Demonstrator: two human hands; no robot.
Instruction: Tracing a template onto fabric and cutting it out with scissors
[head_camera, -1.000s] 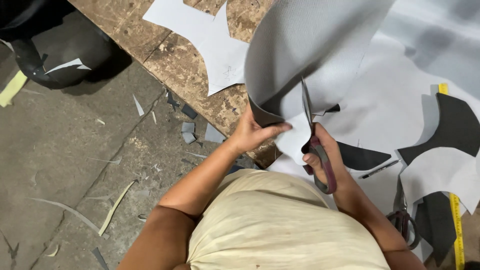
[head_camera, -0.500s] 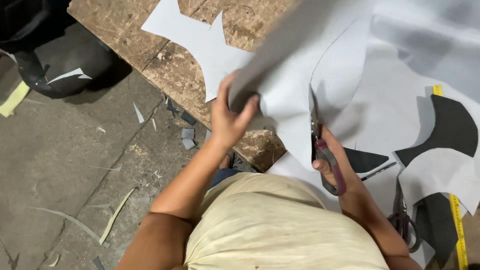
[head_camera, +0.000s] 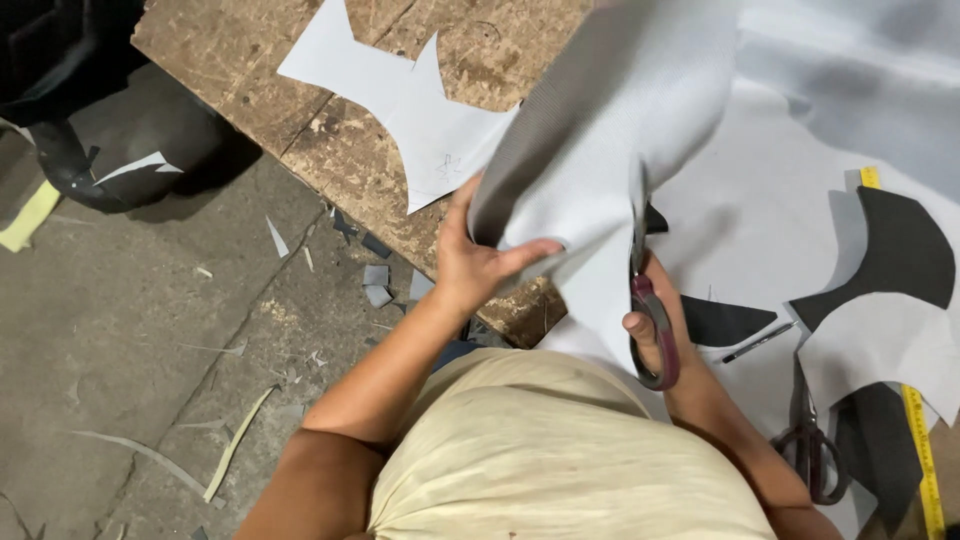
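Two hands work one sheet here. Your left hand (head_camera: 478, 262) has moved up and toward 10 o'clock since a second ago: then it pinched the lower edge of the grey sheet (head_camera: 620, 130) close beside the blades, now it grips the sheet's fold further along, thumb on the near face and fingers wrapped behind, clamped on the material. The sheet itself has swung round over that second. Earlier it rose as a broad curl at 12 o'clock; now it hangs as a steep fold running from 1 o'clock down to your left hand, with its pale face turned to you. Judged from this, the cut has advanced and you have turned the work to feed the next stretch of the line.

Your right hand (head_camera: 655, 330) sits at about 4 o'clock from the left, and has kept nearly the same place. Its fingers are closed through the reddish loops of the scissors (head_camera: 645, 290), whose blades point up toward 12 o'clock into the sheet's edge; how far the blades are parted cannot be told, since the sheet covers them.

Both forearms come up from the bottom of the view, the left elbow bent out toward 7 o'clock, the right wrist held straight under the blades.

Around the work: a pale cut shape (head_camera: 400, 100) lies on the wooden table (head_camera: 230, 50) at 11 o'clock, a second pair of scissors (head_camera: 810, 440) and a yellow tape measure (head_camera: 920, 440) lie at 4 o'clock, and a dark curved piece (head_camera: 905, 250) at 3 o'clock.
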